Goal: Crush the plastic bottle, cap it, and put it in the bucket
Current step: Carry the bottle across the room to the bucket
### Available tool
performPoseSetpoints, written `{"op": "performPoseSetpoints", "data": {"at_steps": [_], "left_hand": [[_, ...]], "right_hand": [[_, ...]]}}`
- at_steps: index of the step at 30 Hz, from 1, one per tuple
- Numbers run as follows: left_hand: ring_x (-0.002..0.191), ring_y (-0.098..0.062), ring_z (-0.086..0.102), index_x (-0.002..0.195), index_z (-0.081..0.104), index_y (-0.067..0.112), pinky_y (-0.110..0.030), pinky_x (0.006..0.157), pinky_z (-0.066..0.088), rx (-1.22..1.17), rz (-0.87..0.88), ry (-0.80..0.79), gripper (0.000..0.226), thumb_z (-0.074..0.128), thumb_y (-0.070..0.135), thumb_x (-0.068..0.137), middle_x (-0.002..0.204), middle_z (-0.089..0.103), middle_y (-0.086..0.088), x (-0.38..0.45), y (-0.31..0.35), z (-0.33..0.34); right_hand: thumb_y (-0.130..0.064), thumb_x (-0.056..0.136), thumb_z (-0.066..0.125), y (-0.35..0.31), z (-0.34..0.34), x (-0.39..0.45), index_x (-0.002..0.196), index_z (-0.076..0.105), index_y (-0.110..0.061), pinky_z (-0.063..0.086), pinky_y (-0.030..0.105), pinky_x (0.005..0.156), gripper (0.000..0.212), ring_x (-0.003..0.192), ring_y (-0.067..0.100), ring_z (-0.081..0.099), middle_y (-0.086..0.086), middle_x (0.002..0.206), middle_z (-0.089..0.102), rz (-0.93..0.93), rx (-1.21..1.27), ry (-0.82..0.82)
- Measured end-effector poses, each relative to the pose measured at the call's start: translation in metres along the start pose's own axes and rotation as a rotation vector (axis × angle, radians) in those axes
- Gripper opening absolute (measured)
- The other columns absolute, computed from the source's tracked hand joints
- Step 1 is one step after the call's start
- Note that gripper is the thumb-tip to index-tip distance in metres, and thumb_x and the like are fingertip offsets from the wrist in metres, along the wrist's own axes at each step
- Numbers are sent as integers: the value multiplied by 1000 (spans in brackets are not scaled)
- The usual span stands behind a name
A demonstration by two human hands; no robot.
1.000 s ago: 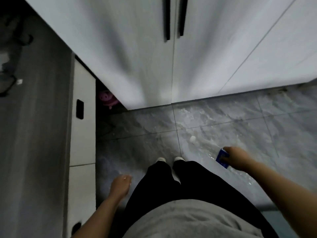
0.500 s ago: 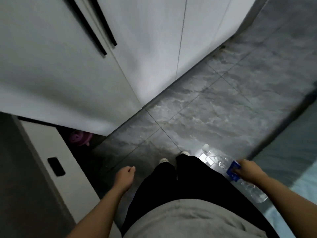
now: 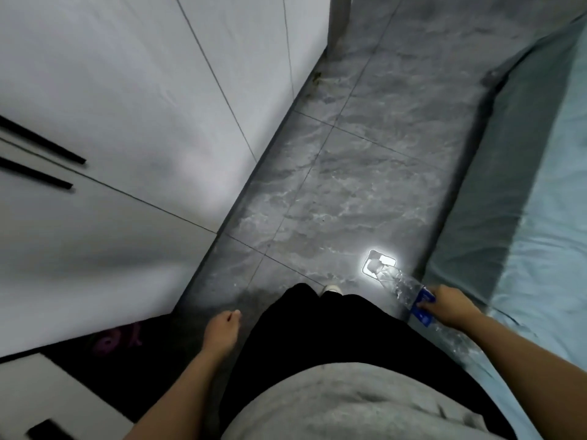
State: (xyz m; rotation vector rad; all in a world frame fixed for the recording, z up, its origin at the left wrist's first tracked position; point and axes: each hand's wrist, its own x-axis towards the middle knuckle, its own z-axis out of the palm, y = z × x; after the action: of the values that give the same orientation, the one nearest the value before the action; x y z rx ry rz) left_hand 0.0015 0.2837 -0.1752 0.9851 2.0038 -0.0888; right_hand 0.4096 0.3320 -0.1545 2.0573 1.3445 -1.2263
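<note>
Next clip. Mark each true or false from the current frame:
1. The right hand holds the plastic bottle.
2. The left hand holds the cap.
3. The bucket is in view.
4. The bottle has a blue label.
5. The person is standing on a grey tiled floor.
1. True: the right hand grips the plastic bottle around its label.
2. False: the left hand hangs loosely curled, with nothing visible in it.
3. False: no bucket shows anywhere.
4. True: the blue label sits under the fingers.
5. True: the tiled floor is grey and marbled.
</note>
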Motion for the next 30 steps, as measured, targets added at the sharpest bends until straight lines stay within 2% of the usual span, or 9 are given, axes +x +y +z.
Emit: {"op": "performPoseSetpoints", "data": {"at_steps": [3, 6, 13, 16, 19, 22, 25, 28, 30], "left_hand": [[88, -38, 61, 73, 63, -8, -34, 68, 37, 49, 22, -11, 42, 38, 17, 95, 94, 66, -33, 4, 16, -4], [88, -37, 61, 51, 47, 11, -31, 65, 33, 91, 22, -64, 47, 36, 16, 96, 92, 65, -32, 9, 32, -11], [81, -21, 52, 62, 58, 6, -28, 70, 32, 151, 43, -153, 42, 36, 16, 96, 87, 61, -18, 53, 93, -47], [80, -27, 57, 54, 53, 12, -30, 68, 34, 203, 96, -142, 46, 36, 17, 96, 75, 58, -16, 79, 130, -66], [94, -38, 61, 81, 65, -8, -36, 75, 42, 234, 148, -157, 44, 36, 21, 96, 95, 67, -30, 110, 177, -76], [87, -42, 62, 68, 58, -9, -44, 75, 46, 238, 206, -201, 44, 37, 18, 95, 88, 63, -38, 141, 229, -78], [77, -30, 58, 51, 50, 13, -49, 85, 48, 222, 274, -190, 46, 38, 16, 95, 73, 58, -23, 165, 281, -73], [84, -39, 61, 56, 52, 8, -49, 88, 47, 224, 291, -213, 43, 37, 17, 96, 78, 61, -28, 183, 334, -66], [91, -43, 61, 68, 57, 0, -48, 88, 46, 219, 304, -219, 40, 36, 18, 96, 89, 63, -36, 186, 369, -61]], "right_hand": [[-21, 82, 65, 6, -11, 6, 92, 67, -2, 48, 35, 78, 21, 96, 33, 65, 23, 99, 70, 20, 80, 49], [-19, 82, 66, 9, -23, 12, 90, 66, -1, 47, 34, 76, 20, 92, 34, 65, 24, 97, 70, 57, 170, 75], [-20, 82, 66, 10, -37, 24, 91, 66, -1, 43, 31, 72, 21, 95, 35, 65, 24, 99, 70, 217, 281, 50], [-17, 83, 65, 6, -38, 22, 77, 65, -9, 40, 28, 69, 11, 94, 33, 66, 21, 93, 71, 287, 331, 26], [-17, 85, 62, 8, -38, 22, 56, 49, -23, 38, 25, 67, 31, 88, 30, 66, 16, 82, 67, 347, 364, -8], [-18, 85, 62, 15, -42, 23, 70, 61, -13, 38, 26, 67, 15, 85, 29, 65, 17, 87, 68, 403, 422, -24], [-14, 85, 63, 23, -52, 30, 85, 68, -1, 39, 27, 67, 14, 75, 23, 59, 19, 86, 69, 436, 511, -14], [-14, 84, 64, 31, -76, 46, 58, 61, -14, 38, 28, 61, 27, 56, 20, 56, 6, 57, 63, 460, 535, -23], [-18, 84, 64, 40, -102, 65, 49, 48, -22, 37, 27, 62, 38, 64, 24, 63, 3, 56, 61, 474, 539, -20]]}}
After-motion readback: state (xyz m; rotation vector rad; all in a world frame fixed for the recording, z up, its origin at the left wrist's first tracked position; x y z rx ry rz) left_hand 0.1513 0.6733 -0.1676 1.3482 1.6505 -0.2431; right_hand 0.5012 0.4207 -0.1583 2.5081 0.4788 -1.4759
